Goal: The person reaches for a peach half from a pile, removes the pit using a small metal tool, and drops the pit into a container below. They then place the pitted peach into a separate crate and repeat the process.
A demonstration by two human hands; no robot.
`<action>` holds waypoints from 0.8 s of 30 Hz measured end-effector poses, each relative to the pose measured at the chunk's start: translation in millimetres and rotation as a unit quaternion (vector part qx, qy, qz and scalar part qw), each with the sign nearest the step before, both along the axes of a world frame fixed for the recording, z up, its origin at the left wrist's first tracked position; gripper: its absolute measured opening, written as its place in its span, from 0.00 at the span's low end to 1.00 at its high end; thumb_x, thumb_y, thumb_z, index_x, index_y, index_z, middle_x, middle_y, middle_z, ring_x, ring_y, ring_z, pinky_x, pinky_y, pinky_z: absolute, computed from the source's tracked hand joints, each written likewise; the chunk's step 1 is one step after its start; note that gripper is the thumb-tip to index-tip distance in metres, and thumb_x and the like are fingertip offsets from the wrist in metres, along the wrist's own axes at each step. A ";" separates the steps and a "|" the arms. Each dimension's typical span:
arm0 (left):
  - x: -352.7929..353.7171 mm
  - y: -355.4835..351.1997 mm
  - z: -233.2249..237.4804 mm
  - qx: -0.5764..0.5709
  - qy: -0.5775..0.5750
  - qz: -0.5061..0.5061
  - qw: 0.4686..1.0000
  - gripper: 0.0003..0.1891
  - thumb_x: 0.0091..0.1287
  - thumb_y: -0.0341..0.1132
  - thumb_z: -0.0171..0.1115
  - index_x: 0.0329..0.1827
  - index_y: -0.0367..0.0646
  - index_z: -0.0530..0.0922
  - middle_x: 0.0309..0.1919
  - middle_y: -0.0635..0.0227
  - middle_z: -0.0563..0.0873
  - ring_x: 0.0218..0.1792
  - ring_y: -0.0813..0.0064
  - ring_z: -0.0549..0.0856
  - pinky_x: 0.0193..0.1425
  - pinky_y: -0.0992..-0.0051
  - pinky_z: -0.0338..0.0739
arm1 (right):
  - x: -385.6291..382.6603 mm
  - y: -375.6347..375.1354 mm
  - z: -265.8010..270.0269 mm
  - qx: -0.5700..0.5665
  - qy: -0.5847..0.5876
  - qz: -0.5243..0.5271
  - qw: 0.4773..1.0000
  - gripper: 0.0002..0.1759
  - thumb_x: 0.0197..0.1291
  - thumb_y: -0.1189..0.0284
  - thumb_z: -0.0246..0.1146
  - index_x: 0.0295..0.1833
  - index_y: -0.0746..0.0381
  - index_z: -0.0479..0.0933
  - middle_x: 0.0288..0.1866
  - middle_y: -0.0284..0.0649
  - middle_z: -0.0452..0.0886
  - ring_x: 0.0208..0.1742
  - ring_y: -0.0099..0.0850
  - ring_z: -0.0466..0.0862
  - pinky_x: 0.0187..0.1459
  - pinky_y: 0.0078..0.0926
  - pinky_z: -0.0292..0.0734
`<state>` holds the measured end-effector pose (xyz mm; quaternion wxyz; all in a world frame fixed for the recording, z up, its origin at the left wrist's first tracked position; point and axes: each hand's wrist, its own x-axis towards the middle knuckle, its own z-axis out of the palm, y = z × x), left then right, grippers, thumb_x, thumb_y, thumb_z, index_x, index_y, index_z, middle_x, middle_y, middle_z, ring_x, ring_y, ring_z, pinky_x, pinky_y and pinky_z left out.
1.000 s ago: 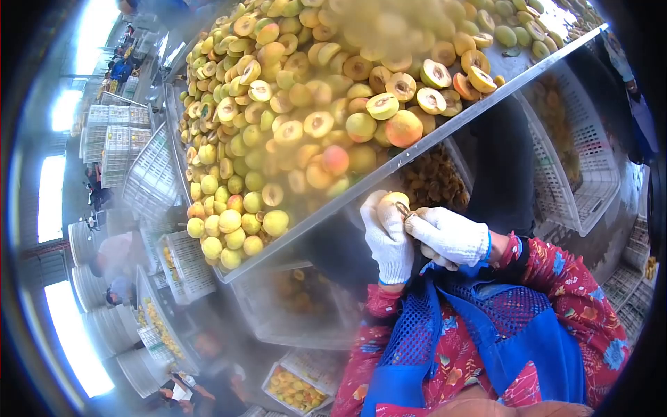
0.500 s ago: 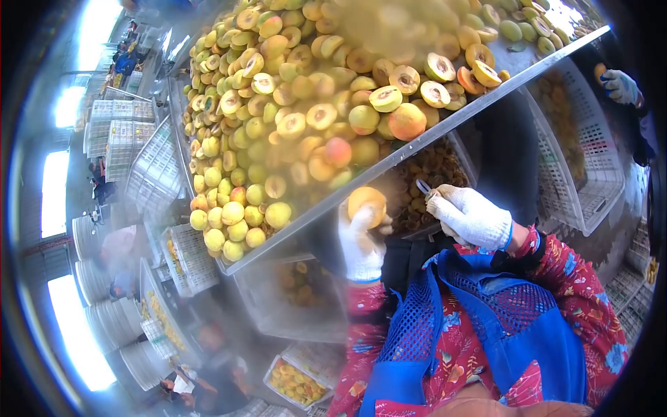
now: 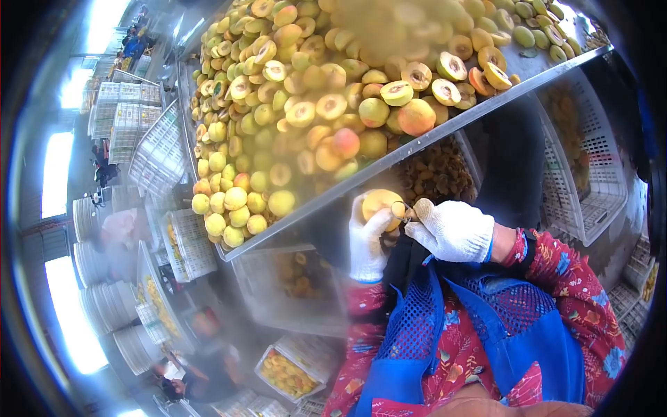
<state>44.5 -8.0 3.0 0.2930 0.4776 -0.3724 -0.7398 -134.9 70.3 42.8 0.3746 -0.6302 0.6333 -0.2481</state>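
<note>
My left hand (image 3: 368,243), in a white knit glove, is closed around a yellow peach half (image 3: 379,203), held up before my body. My right hand (image 3: 455,229), gloved too, grips a small pitting tool with a thin metal loop (image 3: 399,209). The loop lies against the right side of the peach; its handle is mostly hidden in my fingers. Beyond both hands, halved and whole peaches (image 3: 301,113) are heaped on a metal-edged table (image 3: 361,169). Below the table edge is a crate of brown pits and scraps (image 3: 441,170).
A white crate (image 3: 590,201) stands at the right, near a co-worker's dark sleeve. Under the table's left end sits a translucent bin (image 3: 278,306). Another crate of peach halves (image 3: 288,372) is on the floor. Stacked crates (image 3: 125,125) and people are farther left. A blur covers part of the heap.
My right hand has moved left with the tool, bringing its loop from apart to against the peach half. My left hand still holds the peach, slightly shifted right. The view has shifted a little.
</note>
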 end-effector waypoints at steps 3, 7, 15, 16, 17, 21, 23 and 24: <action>1.0 3.1 4.7 0.010 0.027 -0.014 0.999 0.19 0.75 0.43 0.58 0.62 0.40 0.75 0.38 0.63 0.85 0.24 0.79 0.80 0.24 0.81 0.71 | 1.9 -0.2 -0.2 0.008 0.015 0.003 1.000 0.20 0.74 0.59 0.58 0.42 0.68 0.77 0.24 0.55 0.81 0.26 0.53 0.84 0.29 0.47 0.79; -8.6 14.7 -10.4 -0.083 0.065 -0.006 0.994 0.24 0.83 0.53 0.47 0.63 0.41 0.75 0.40 0.64 0.86 0.33 0.79 0.84 0.31 0.80 0.77 | 7.9 3.6 0.4 0.002 0.002 -0.005 1.000 0.20 0.75 0.60 0.57 0.41 0.69 0.76 0.23 0.55 0.80 0.25 0.54 0.83 0.29 0.47 0.78; -4.7 27.3 -3.6 -0.231 -0.106 -0.043 0.966 0.28 0.84 0.55 0.43 0.55 0.37 0.80 0.42 0.62 0.87 0.40 0.68 0.85 0.49 0.70 0.80 | 23.5 16.9 1.4 0.038 -0.014 -0.004 0.999 0.20 0.75 0.61 0.55 0.43 0.71 0.78 0.26 0.58 0.81 0.25 0.55 0.83 0.30 0.48 0.79; -5.0 30.6 -2.4 -0.236 -0.115 -0.035 0.964 0.27 0.84 0.54 0.43 0.53 0.37 0.81 0.42 0.61 0.87 0.39 0.68 0.85 0.49 0.70 0.80 | 26.1 19.9 2.1 0.045 -0.032 -0.014 0.998 0.20 0.76 0.62 0.55 0.44 0.71 0.78 0.26 0.59 0.81 0.25 0.55 0.83 0.29 0.48 0.79; -4.5 32.6 -3.4 -0.227 -0.125 -0.038 0.965 0.27 0.84 0.53 0.43 0.53 0.37 0.81 0.41 0.61 0.87 0.39 0.67 0.86 0.49 0.70 0.80 | 29.4 24.5 -15.6 -0.046 -0.027 0.002 0.999 0.20 0.77 0.60 0.54 0.42 0.68 0.76 0.23 0.55 0.79 0.21 0.51 0.81 0.26 0.46 0.77; -9.8 45.0 -5.9 -0.280 -0.156 -0.021 0.947 0.25 0.84 0.49 0.43 0.51 0.36 0.82 0.40 0.58 0.88 0.39 0.67 0.87 0.49 0.70 0.80 | 21.0 32.0 -8.9 0.180 -0.335 -0.033 0.924 0.23 0.80 0.54 0.51 0.34 0.59 0.71 0.15 0.36 0.69 0.11 0.31 0.69 0.15 0.32 0.68; -11.5 48.1 -8.3 -0.342 -0.147 -0.011 0.928 0.24 0.84 0.49 0.45 0.52 0.36 0.81 0.40 0.58 0.88 0.41 0.67 0.88 0.49 0.71 0.81 | 13.2 31.3 9.6 0.403 -0.523 -0.064 0.748 0.24 0.81 0.51 0.49 0.34 0.55 0.69 0.17 0.24 0.62 0.12 0.15 0.58 0.12 0.17 0.55; -12.3 48.5 -8.3 -0.308 -0.091 -0.018 0.947 0.24 0.84 0.50 0.45 0.53 0.36 0.81 0.41 0.58 0.88 0.42 0.68 0.88 0.49 0.71 0.81 | 6.3 32.7 -6.7 0.429 -0.638 -0.046 0.638 0.24 0.81 0.50 0.49 0.37 0.57 0.70 0.17 0.25 0.62 0.10 0.15 0.58 0.11 0.18 0.54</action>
